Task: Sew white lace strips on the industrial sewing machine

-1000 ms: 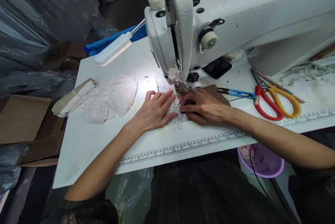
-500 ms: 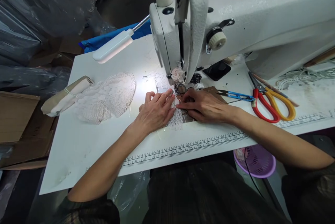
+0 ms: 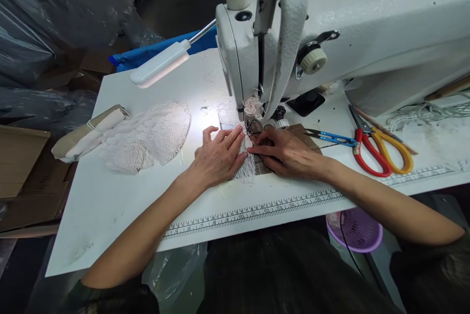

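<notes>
1. Left hand [image 3: 217,157] lies flat, fingers spread, pressing the lace strip [image 3: 245,169], mostly hidden beneath it.
2. Right hand [image 3: 286,152], at 3 o'clock, presses flat, covering the brown piece [image 3: 299,134].
3. Needle at 12 o'clock is obscured under the sewing machine [image 3: 330,35].

Both hands flat, palms down; left [image 3: 216,157], right [image 3: 288,152]; fingertips nearly meeting.

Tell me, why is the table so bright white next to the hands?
Head view: the lamp throws glare on the table beside the left hand and lace strip; the edges bend from lens distortion, and the dark plastic at left looks smeared.
</notes>
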A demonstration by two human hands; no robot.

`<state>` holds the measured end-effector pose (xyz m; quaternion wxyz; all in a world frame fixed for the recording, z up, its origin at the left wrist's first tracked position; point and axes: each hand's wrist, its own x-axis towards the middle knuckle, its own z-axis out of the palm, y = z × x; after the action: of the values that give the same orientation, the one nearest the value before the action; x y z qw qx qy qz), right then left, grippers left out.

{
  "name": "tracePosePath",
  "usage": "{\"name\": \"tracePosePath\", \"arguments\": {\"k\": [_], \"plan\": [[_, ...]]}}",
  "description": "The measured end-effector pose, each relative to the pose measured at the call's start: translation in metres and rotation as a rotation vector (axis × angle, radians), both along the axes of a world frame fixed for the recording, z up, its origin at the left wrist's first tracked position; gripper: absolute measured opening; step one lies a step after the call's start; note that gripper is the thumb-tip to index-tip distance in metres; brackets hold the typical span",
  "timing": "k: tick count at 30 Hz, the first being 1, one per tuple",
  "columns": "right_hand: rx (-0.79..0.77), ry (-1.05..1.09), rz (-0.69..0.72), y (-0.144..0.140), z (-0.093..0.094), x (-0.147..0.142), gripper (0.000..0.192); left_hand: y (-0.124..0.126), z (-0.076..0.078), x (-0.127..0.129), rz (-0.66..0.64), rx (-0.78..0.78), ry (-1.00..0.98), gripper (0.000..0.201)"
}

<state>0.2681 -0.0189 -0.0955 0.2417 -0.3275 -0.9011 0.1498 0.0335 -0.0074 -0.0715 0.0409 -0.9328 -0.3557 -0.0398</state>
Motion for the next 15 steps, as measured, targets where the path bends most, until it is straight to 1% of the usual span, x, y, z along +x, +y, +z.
{"name": "tracePosePath", "arguments": {"k": [4, 15], "plan": [[0.004, 0.023, -0.024, -0.0014, -0.0012, -0.0019, 0.031, 0.005, 0.0004, -0.0015, -0.028, -0.006, 0.012, 0.048], [-0.009, 0.117, -0.048, -0.0028, -0.0078, -0.0037, 0.028, 0.0071, -0.0066, -0.0049, -0.035, -0.038, -0.099, 0.047]]}}
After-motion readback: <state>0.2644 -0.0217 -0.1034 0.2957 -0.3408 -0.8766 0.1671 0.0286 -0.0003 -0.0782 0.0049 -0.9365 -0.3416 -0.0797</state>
